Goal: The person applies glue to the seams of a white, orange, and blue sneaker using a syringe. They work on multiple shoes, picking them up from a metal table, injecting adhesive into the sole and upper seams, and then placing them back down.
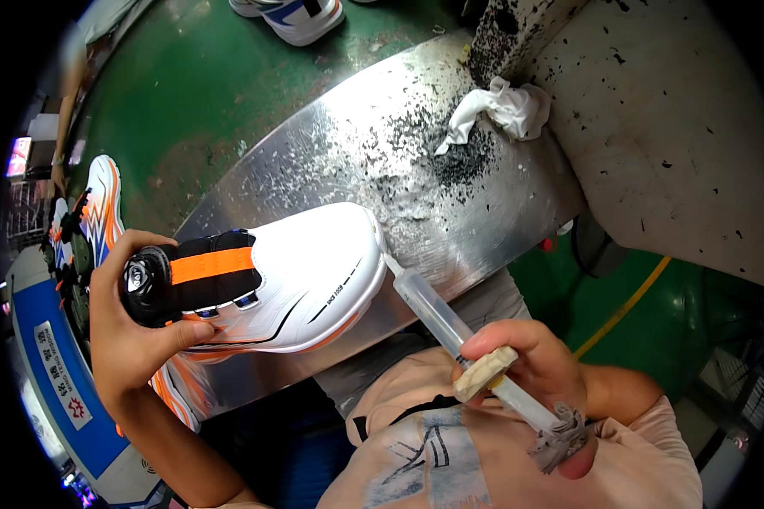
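Note:
A white sports shoe [314, 254] with an orange strap, black tongue and round black dial is gripped at its heel end by my left hand [123, 331], thumb along the near side. My right hand [539, 365] is closed round a clear plastic syringe [437, 310]. Pale tape or cloth wraps the syringe's barrel flange, and a grey wad covers the plunger end near my thumb. The syringe's narrow tip meets the edge of the shoe's toe, where upper and sole join. Whether any liquid comes out is too small to see.
Below the shoe lies a metal plate [272, 170] spotted with dark and pale residue. A crumpled white cloth [514, 110] rests at its far right, beside a stained beige panel [671, 127]. More shoes stand at left [102, 199] and at the top [301, 17]. A blue-fronted machine [68, 382] is at left.

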A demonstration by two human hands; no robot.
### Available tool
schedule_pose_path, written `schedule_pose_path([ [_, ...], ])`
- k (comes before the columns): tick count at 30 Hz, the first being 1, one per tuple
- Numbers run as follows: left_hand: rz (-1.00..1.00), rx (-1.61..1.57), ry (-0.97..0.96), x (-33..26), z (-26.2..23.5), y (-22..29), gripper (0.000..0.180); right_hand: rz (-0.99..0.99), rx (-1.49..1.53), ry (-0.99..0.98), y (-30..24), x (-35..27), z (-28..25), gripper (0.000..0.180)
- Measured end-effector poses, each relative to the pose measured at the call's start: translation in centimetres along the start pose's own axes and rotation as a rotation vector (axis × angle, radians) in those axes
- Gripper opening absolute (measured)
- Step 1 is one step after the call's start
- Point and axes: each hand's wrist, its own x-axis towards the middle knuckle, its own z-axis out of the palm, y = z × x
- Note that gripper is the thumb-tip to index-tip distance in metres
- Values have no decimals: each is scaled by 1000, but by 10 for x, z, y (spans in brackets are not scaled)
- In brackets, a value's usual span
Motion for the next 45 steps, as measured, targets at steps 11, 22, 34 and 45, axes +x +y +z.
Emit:
schedule_pose_path([
  [11, -82, -40, -102, 12, -19, 3, 65, -687, -304, -47, -52, -9, 52, 45],
  [22, -245, -31, 181, -59, 27, 22, 55, -952, -885, -126, -56, 49, 17, 127],
  [34, -248, 69, 260, -64, 41, 38, 48, -1306, -1334, -57, -60, 82, 31, 110],
  [45, -207, 58, 252, -58, 27, 25, 49, -1497, -1807, 236, -86, 75, 25, 97],
])
